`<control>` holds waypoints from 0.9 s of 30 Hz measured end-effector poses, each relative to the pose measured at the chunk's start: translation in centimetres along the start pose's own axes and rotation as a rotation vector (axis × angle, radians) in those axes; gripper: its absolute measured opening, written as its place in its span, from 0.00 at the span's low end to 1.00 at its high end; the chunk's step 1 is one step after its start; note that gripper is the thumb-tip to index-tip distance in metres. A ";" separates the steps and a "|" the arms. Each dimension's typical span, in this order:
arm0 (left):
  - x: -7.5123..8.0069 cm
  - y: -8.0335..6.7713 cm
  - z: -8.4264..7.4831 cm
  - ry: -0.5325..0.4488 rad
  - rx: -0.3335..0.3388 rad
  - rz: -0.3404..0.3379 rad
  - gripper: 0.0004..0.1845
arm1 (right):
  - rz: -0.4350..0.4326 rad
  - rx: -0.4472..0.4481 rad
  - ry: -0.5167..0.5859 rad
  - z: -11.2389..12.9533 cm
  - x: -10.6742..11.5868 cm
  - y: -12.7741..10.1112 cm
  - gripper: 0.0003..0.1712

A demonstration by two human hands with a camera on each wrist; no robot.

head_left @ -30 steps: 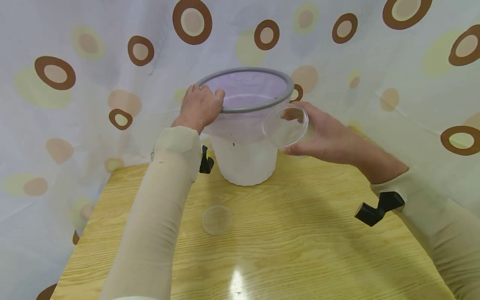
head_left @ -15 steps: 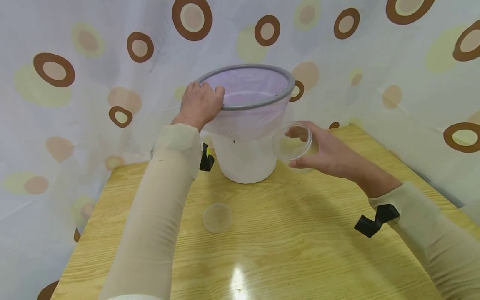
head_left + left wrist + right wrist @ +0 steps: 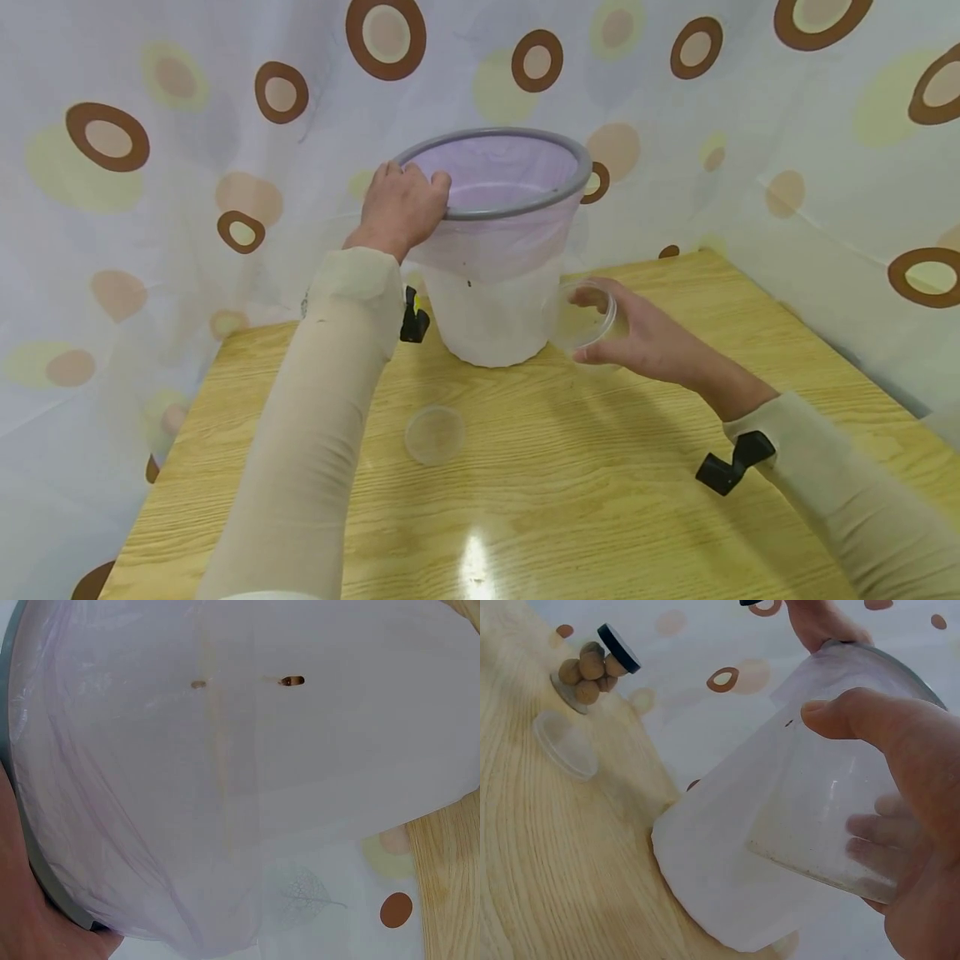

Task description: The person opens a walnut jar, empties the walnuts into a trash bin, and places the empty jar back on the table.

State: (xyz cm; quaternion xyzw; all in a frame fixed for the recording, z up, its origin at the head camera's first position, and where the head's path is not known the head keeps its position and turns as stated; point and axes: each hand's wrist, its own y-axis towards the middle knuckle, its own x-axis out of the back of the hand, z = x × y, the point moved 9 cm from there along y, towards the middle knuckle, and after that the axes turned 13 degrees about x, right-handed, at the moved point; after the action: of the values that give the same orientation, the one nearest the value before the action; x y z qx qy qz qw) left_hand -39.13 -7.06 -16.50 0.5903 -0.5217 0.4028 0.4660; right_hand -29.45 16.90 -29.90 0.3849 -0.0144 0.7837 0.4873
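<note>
Right hand [image 3: 652,337] holds clear cup [image 3: 581,315] beside bin [image 3: 491,250]

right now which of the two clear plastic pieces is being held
The clear cup beside the white bin, gripped in the right hand. The other, a flat clear lid, lies untouched on the wooden table.

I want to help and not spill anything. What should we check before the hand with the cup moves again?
1. Right hand grips the clear cup firmly: ok.
2. Left hand holds the bin by its grey rim: ok.
3. Bin stands on the wooden table: ok.
4. Cup empty: cannot tell for sure.
5. Clear lid lies apart from both hands: ok.
</note>
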 end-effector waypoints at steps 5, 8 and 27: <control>0.1 0.0 0.0 0.010 -0.003 -0.011 0.29 | 0.007 -0.008 0.016 -1.1 -1.1 -0.3 0.44; 0.1 0.0 0.0 0.011 -0.001 -0.014 0.30 | 0.012 -0.025 0.041 -1.8 -1.8 -0.6 0.44; 0.0 0.1 0.0 0.014 0.028 0.005 0.33 | -0.007 -0.081 0.154 -5.3 -5.0 -1.4 0.43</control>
State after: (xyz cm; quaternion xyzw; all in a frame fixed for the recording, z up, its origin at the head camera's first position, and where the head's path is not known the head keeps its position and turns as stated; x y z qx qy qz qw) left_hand -39.24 -7.08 -16.48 0.5926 -0.5144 0.4152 0.4602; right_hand -30.39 15.99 -37.18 0.3035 -0.0071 0.8081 0.5048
